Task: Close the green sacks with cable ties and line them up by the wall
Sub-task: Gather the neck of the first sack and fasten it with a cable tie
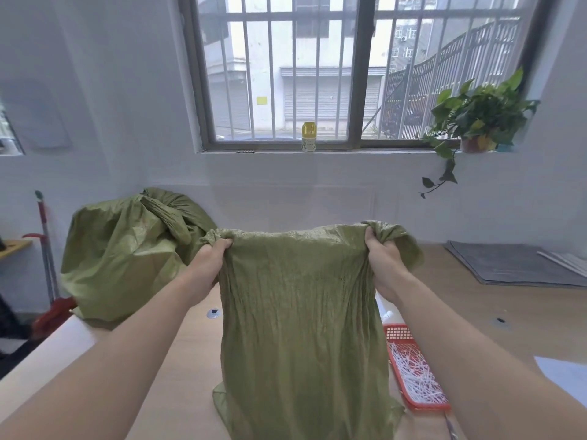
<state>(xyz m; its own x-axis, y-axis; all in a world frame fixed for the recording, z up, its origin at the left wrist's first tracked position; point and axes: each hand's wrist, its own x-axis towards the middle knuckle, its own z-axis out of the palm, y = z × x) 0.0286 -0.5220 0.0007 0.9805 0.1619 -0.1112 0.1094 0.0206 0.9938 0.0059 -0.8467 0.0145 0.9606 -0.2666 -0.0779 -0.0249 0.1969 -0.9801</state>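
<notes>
Over the table, left hand and right hand clutch the sack by its top corners, fingertips buried in folds; its bottom is cut off.

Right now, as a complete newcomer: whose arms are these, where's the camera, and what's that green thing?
No machine here: the camera sits on a person's head, so the arms are their own. The left hand and right hand each grip a top corner of a limp green sack, holding it up over the wooden table. A fuller second sack, neck gathered, sits far left by the wall. The red basket on the right holds white cable ties.
</notes>
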